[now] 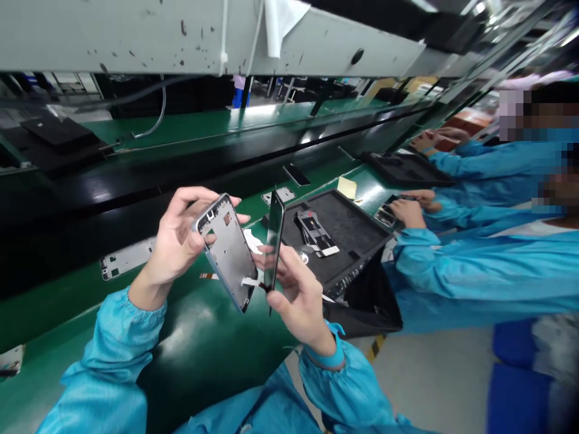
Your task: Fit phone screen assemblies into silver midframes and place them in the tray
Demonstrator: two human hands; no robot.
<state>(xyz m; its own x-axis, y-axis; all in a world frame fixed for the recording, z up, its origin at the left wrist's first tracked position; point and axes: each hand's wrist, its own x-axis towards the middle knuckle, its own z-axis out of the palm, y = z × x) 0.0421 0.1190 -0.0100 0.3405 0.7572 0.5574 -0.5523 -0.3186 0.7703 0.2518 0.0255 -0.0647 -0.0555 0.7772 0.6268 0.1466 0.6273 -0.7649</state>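
Observation:
My left hand (178, 241) grips a grey metal phone frame (228, 250), tilted with its inner side facing me. My right hand (296, 289) pinches a thin black screen panel (274, 238) by its lower end, held upright and edge-on just right of the frame. A short flex strip joins the two near their bottoms. Both sleeves are blue.
A green bench (212, 337) lies below, with a black conveyor belt (136, 187) behind it. Another phone frame (126, 257) lies on the bench. A black tray (348, 235) holds several parts. Two co-workers in blue (474, 265) work on the right.

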